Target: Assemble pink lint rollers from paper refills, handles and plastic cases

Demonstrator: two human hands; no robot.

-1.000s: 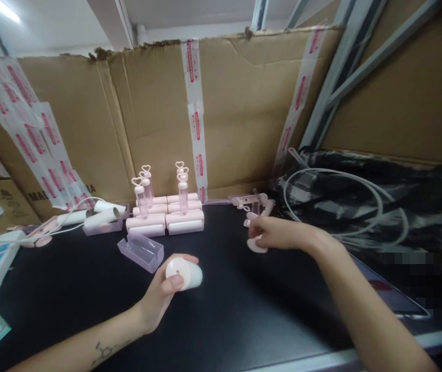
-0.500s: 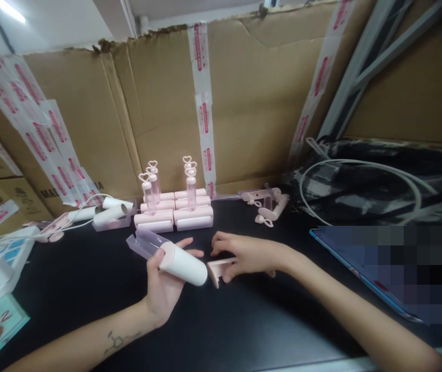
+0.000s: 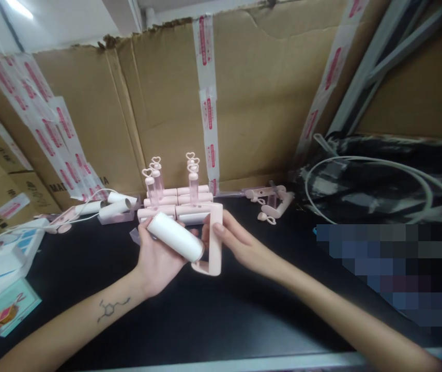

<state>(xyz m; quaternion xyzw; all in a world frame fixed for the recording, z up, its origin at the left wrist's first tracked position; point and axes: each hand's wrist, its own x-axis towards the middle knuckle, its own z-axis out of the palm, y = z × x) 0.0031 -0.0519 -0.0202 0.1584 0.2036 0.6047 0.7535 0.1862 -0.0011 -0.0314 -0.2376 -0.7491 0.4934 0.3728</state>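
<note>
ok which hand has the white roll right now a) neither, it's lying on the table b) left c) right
b: the left hand cradles the white roll in its palm, lifted off the black table, while the right hand grips the pink frame at the roll's end.

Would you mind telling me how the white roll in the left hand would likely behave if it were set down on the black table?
The white roll is a smooth cylinder, so it would probably roll freely on the flat black table. The left hand carries it loosely in an open palm, which suggests it is light. Its plain surface looks fairly stiff, not floppy.
</note>
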